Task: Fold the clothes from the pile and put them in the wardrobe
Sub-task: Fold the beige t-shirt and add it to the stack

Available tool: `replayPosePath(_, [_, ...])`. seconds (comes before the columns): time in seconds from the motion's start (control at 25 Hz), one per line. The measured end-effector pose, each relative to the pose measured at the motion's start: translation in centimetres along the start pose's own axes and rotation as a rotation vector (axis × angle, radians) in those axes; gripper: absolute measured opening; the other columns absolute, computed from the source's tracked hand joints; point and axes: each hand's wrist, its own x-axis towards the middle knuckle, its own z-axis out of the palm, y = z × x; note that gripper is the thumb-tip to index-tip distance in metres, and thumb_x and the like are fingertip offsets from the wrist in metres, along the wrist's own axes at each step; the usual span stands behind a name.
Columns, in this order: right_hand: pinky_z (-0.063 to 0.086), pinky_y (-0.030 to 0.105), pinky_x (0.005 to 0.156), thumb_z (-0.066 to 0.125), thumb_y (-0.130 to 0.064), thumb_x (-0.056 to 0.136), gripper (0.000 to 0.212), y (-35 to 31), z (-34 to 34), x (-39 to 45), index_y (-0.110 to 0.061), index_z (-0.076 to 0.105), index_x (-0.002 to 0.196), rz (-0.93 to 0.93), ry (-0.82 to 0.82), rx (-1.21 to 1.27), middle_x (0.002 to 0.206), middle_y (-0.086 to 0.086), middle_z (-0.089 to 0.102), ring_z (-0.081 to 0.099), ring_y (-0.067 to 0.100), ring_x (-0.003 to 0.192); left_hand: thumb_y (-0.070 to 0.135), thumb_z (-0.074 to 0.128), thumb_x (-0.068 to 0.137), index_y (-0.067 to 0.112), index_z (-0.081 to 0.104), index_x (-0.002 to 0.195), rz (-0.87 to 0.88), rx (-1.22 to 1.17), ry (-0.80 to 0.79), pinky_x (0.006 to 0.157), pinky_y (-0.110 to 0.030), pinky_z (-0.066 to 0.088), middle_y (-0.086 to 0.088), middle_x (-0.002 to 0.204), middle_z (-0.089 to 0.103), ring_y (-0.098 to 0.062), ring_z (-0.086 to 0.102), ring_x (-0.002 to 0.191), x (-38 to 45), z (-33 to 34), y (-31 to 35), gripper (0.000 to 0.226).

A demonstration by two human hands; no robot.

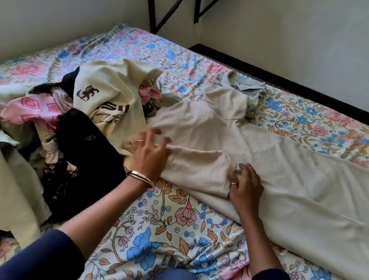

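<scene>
1. While the person kneels or sits at the near edge of the bed (192, 222), which has a flowered sheet, a long beige garment (281, 156) lies spread across it, from the middle toward the right side.
2. The left hand (150, 156) is over the near left part of this garment, beside its short sleeve. The fingers are spread and a little blurred, and they hold nothing that I can see.
3. The right hand (246, 187) rests flat on the same garment, just at the edge of the folded sleeve (200, 169), with the fingers spread and lightly bent on the cloth. It presses and does not pinch.
4. The two hands are apart, with the sleeve between them.
5. The pile of clothes (69, 121) is on the left part of the bed, touching the beige garment. On top is a cream shirt (108, 93) with dark print, and below it are a pink patterned cloth (34, 107) and a black garment (84, 151).
6. A grey collared shirt (243, 86) lies at the far end of the beige garment, partly under it.
7. The wardrobe is not visible from here.
</scene>
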Motion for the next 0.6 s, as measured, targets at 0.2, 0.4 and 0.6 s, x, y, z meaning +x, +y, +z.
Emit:
replayPosePath(0.2, [0.052, 0.043, 0.078, 0.062, -0.031, 0.093, 0.022, -2.0, -1.9, -2.7, -0.010, 0.067, 0.099, 0.149, 0.132, 0.239, 0.095, 0.007, 0.065, 0.059, 0.028, 0.095, 0.032, 0.057, 0.094, 0.019, 0.063, 0.121, 0.316, -0.152, -0.518, 0.088, -0.042, 0.051, -0.006, 0.125, 0.055, -0.027, 0.055, 0.106, -2.6, 3.7, 5.9, 0.031])
replayPosePath(0.4, [0.035, 0.040, 0.091, 0.070, -0.053, 0.081, 0.037, -3.7, -1.6, -2.8, -0.019, 0.068, 0.096, 0.445, -0.250, 0.063, 0.098, -0.005, 0.066, 0.054, 0.021, 0.102, 0.033, 0.039, 0.098, 0.011, 0.066, 0.114, -0.096, -0.578, -0.477, 0.085, -0.038, 0.049, -0.010, 0.111, 0.068, -0.026, 0.061, 0.099, -1.3, 5.2, 5.4, 0.038])
replayPosePath(0.6, [0.050, 0.030, 0.069, 0.074, -0.028, 0.084, 0.021, -4.8, -3.1, -2.2, -0.008, 0.071, 0.092, 0.492, -0.268, 0.890, 0.086, 0.002, 0.073, 0.064, 0.015, 0.077, 0.038, 0.037, 0.103, 0.025, 0.069, 0.112, -0.347, -0.919, -0.609, 0.089, -0.024, 0.048, 0.007, 0.098, 0.072, -0.005, 0.065, 0.089, 0.3, 4.3, 4.0, 0.036])
